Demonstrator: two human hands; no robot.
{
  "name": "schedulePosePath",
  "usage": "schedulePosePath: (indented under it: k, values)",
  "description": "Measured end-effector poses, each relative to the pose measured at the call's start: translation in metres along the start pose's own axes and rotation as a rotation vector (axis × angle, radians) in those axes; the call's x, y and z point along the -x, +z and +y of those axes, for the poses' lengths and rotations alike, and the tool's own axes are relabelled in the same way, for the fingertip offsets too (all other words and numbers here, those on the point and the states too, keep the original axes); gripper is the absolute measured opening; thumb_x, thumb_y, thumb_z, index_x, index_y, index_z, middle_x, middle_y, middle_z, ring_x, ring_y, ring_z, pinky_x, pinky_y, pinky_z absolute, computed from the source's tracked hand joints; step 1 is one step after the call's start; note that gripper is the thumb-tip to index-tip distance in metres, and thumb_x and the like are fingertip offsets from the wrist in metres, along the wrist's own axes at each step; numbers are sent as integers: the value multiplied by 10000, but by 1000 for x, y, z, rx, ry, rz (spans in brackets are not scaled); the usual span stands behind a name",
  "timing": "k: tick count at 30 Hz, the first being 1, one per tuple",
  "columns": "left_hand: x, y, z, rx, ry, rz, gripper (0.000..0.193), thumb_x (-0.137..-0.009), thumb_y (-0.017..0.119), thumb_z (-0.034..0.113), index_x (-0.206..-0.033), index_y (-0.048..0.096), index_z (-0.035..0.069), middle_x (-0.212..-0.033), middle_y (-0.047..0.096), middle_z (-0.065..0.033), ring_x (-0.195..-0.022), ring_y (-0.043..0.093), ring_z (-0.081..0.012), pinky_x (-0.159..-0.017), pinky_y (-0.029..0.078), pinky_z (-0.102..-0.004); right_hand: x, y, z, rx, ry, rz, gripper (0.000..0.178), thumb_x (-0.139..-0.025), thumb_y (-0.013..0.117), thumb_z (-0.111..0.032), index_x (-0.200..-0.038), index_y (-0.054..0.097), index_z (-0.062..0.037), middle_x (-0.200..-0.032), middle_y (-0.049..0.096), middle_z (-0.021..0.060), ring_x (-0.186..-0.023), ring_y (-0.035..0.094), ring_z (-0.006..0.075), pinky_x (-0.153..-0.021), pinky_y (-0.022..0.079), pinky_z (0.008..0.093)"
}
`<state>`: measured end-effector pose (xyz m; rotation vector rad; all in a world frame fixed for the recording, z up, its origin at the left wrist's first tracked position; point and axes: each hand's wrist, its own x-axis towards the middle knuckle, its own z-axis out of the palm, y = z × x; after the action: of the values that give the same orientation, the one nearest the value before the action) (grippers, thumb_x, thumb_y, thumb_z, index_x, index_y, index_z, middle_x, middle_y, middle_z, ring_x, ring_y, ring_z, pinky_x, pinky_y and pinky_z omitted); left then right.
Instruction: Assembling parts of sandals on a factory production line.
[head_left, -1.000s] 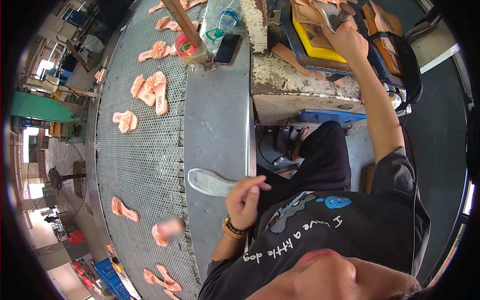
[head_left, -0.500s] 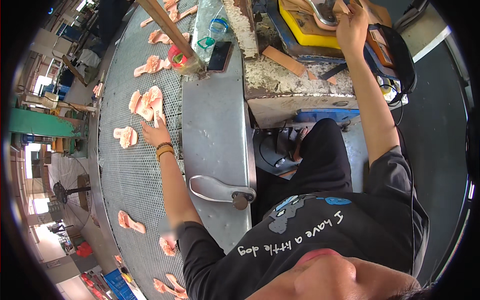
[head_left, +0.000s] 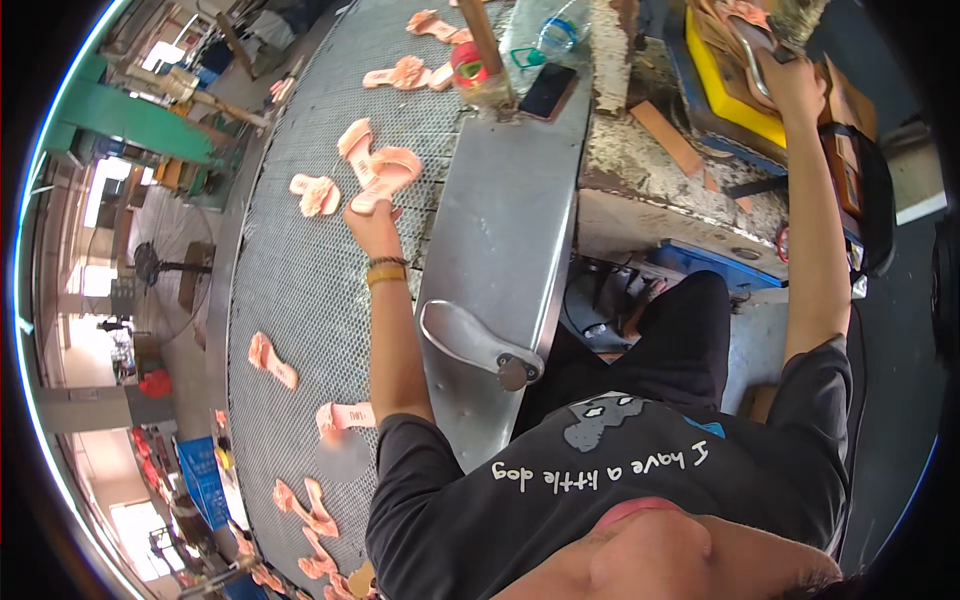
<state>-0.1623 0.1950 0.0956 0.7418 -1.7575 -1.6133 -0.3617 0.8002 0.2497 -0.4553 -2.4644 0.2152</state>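
My left hand (head_left: 374, 230) is closed on the heel end of a pink slide sandal (head_left: 390, 178). That sandal overlaps another pink sandal (head_left: 355, 140) on the mesh conveyor (head_left: 310, 275), and a third pink sandal (head_left: 316, 195) with a ruffled strap lies just left of the hand. At the far right, my right hand (head_left: 798, 88) is wrapped round the dark end of a sole-shaped metal tool (head_left: 752, 65). Under this tool lies a yellow-edged pad (head_left: 725, 95), with a bit of pink beside it. My right fingers are partly hidden.
Several more pink sandals (head_left: 272, 360) lie along the conveyor. A similar metal sole-shaped tool (head_left: 465, 335) rests on the steel ledge (head_left: 500, 200). Farther off are a dark phone (head_left: 548, 92), a wooden post (head_left: 480, 35) and a tan strip (head_left: 667, 138) on the worn bench.
My left hand has closed on a sandal, whose toe now swings right of its neighbour. The view has shifted, and my right hand remains at the metal tool by the yellow-edged pad.
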Motion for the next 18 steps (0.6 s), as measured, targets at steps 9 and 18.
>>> schedulePosePath:
  k: [9, 18]
  values:
    - [130, -87, 50, 227, 299, 194, 600, -813, 464, -98, -1401, 386, -8, -1226, 526, -152, -1040, 594, -219, -803, 596, -334, 10, -6, -20, -15, -9, -61, 794, -834, 553, -636, -1360, 635, -46, -1441, 597, 158, -1360, 469, 494, -1160, 364, 504]
    - [170, -80, 37, -715, 697, -272, 402, -872, 611, -29, -1270, 573, 12, -1339, 559, -230, -1201, 557, -417, -1016, 481, -453, 14, -9, -17, -3, -8, -77, 776, -852, 559, -640, -1334, 652, -39, -1446, 588, 165, -1335, 488, 490, -1144, 375, 508]
